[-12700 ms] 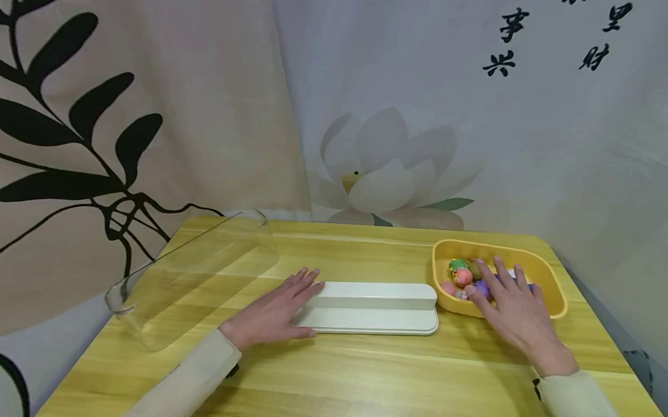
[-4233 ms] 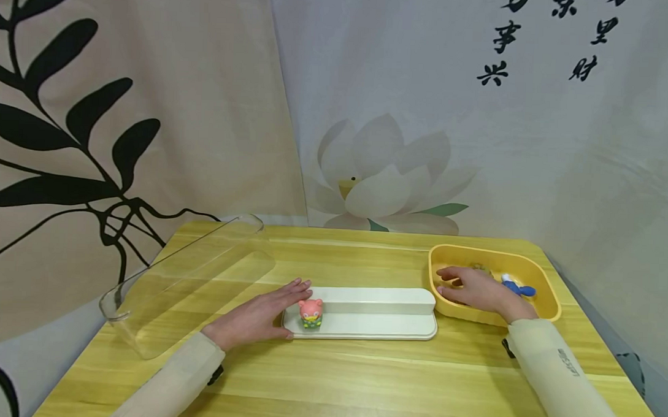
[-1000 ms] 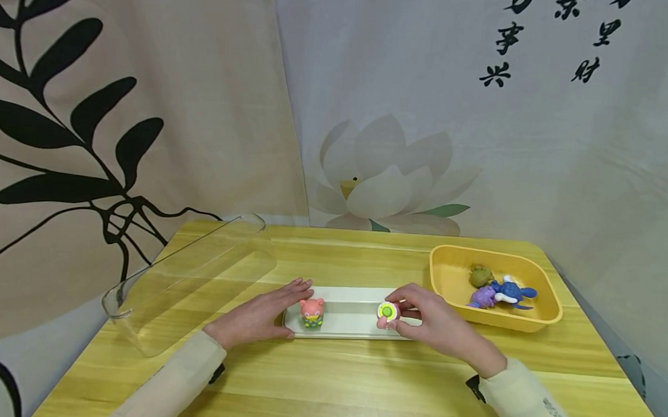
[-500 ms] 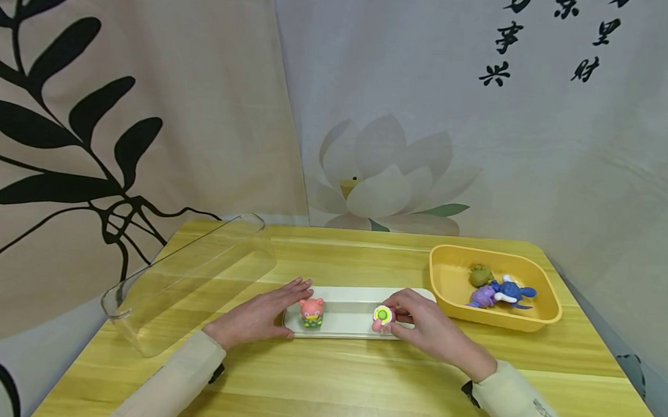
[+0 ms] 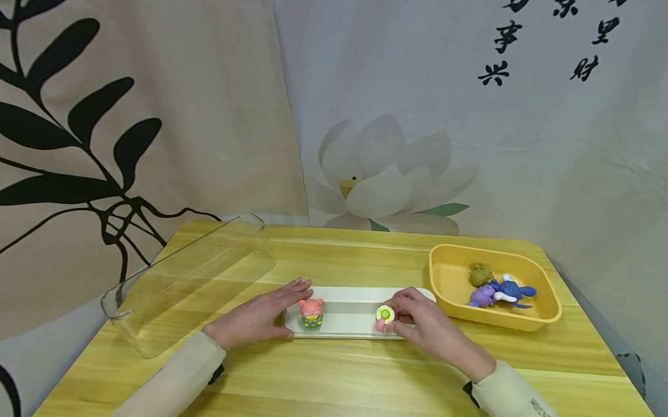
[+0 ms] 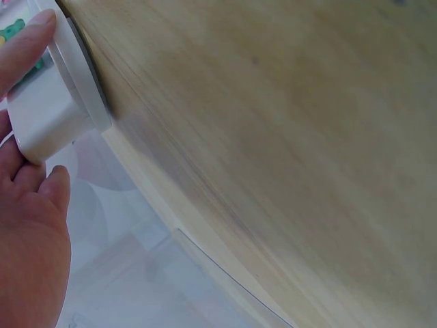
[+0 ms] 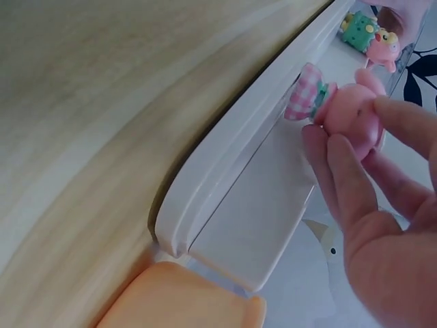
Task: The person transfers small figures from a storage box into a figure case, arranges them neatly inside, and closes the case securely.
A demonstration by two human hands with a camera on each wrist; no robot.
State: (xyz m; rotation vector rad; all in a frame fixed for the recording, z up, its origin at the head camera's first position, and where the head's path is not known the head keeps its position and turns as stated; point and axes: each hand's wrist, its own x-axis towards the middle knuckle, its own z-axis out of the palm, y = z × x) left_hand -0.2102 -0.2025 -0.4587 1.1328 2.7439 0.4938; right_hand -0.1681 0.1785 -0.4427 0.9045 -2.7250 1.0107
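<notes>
A long white stepped stand (image 5: pixel 346 325) lies on the table. My left hand (image 5: pixel 258 312) rests at its left end, thumb by the front corner and fingers along the back; in the left wrist view the thumb and fingers touch the end from two sides. Beside that hand, a pink figurine in green and yellow (image 5: pixel 311 312) stands upright on the lower step. My right hand (image 5: pixel 430 325) pinches another pink figurine (image 7: pixel 351 116) over the stand's right part. It wears a pink checked skirt and green collar, and the head view shows a yellow-green-white disc (image 5: pixel 385 314) on it.
Right of the stand is a yellow tray (image 5: pixel 490 321) holding an olive figurine (image 5: pixel 481 275), a purple figurine (image 5: pixel 482 296) and a blue-and-white figurine (image 5: pixel 513 292). On the left lies a clear curved cover (image 5: pixel 193 283). A printed cloth (image 5: pixel 393 82) hangs behind.
Over the earlier frames, the green-and-yellow figurine went from the tray onto the stand. My right hand then brought the checked figurine over the stand, and has shifted it only slightly since.
</notes>
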